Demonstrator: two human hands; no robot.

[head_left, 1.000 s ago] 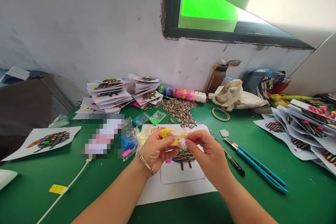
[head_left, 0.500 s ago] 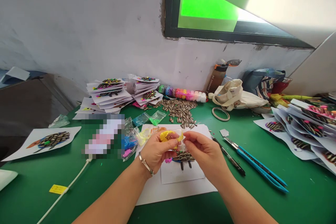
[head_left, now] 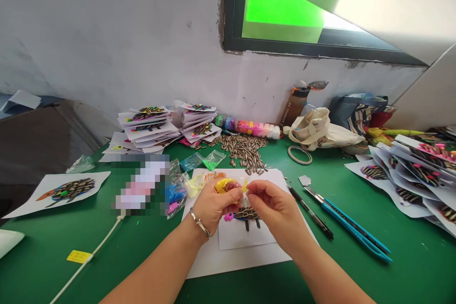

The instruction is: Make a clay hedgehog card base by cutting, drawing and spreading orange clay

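Yellow modelling clay in a clear plastic bag (head_left: pixel 223 185) is pinched between the thumb and fingers of my left hand (head_left: pixel 217 202), which wears a silver bangle. My right hand (head_left: pixel 272 206) is closed in a pinch at the right edge of the bag, by a small bit of yellow; its fingertips partly hide what they grip. Below both hands lies a white card (head_left: pixel 245 240) with a bird figure made of striped sunflower seeds (head_left: pixel 247 213), dark legs and a pink clay head (head_left: pixel 228 217). My hands cover part of it. Larger white paper (head_left: pixel 203 263) lies beneath the card.
Loose sunflower seeds (head_left: pixel 245 149) are heaped behind the paper. Small clay bags (head_left: pixel 176 192) lie left of it. A black pen (head_left: pixel 311 213) and blue tweezers (head_left: pixel 356 228) lie right. Stacked seed cards (head_left: pixel 149 130), a tape roll (head_left: pixel 299 155) and a bottle (head_left: pixel 295 104) stand farther back.
My right fingertips have shifted slightly left, closer to my left hand. The bagged yellow clay has turned a little in my grip.
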